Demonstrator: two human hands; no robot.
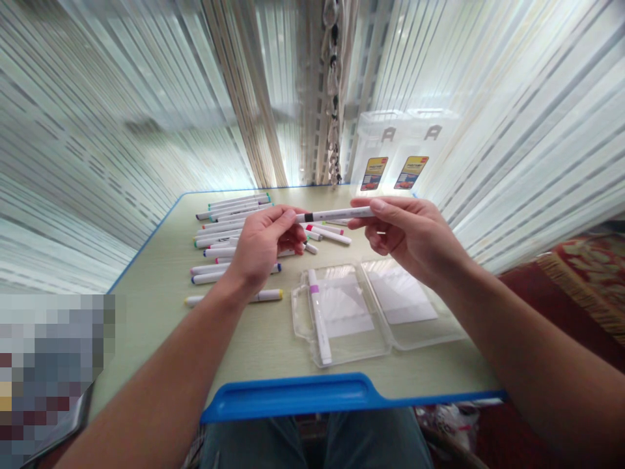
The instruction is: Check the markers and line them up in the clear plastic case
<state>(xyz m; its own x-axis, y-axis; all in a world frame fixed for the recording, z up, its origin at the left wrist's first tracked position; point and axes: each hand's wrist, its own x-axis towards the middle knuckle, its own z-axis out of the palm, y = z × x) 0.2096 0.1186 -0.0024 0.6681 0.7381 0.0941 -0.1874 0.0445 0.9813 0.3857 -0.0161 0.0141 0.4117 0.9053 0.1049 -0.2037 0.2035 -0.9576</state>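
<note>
A white marker with a black band (339, 213) is held level above the table between my two hands. My left hand (266, 241) pinches its left end near the black band. At the other end, my right hand (405, 225) grips it between thumb and fingers. Below lies an opened clear plastic case (349, 312), with a purple-banded white marker (319, 319) along its left side. Several white markers with coloured ends (224, 228) lie in rows beside and behind my left hand. A red-ended marker (329, 235) rests beneath the held one.
Two clear plastic cases with yellow labels (390, 150) stand upright at the table's back right. The pale table (146, 326) has a blue rim and a blue front tray (297, 394). String curtains (273, 98) hang behind it, with a bead strand (333, 98).
</note>
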